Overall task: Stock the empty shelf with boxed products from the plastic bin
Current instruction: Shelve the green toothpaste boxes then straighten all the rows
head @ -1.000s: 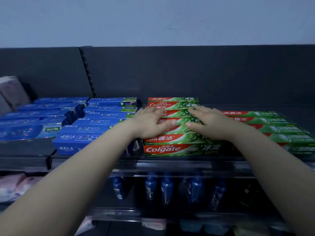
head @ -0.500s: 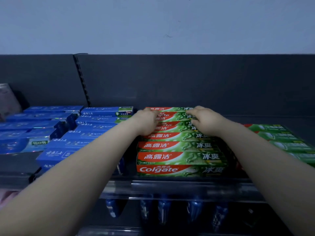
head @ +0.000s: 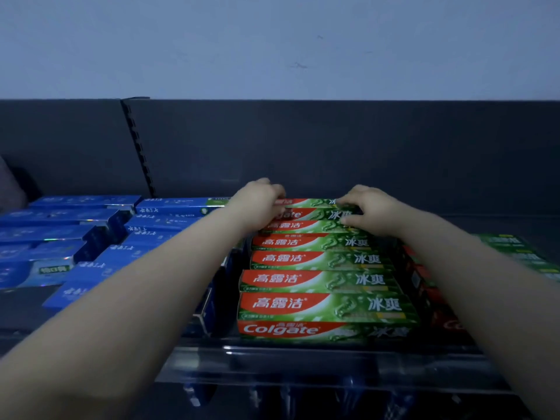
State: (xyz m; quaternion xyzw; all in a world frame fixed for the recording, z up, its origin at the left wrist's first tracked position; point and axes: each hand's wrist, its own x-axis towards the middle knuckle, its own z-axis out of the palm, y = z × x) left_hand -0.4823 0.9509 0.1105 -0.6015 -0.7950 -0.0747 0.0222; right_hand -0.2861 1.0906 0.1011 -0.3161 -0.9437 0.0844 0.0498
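Lowest in the frame, just above some blue bottles [head: 197,395]: the clear front rail of the shelf [head: 303,359]. Right behind it, in the lower middle, the row of green boxes [head: 327,307], lying flat one behind the other, long sides running left to right. To the left, blue boxes [head: 91,268] in rows. At the right edge, more green boxes [head: 515,250], partly hidden by the right arm.

Higher up, near the middle of the frame, both hands at the far end of the row, about equally far in. On the left hand [head: 257,204], fingers curled down over the left end of the back green box [head: 312,203]. On the right hand [head: 369,207], fingers bent over the right part of that same box, thumb pressed low against a box a little nearer. Nothing lifted, the box resting at the back of the row, close to the dark back wall [head: 333,147]. Box lying straight between the two hands, so probably a small push or straightening next, with both hands together.

Changed since a second ago: then flat, with straight fingers, on the middle of the row. Half a second ago, a little nearer. Now curled and right at the back.
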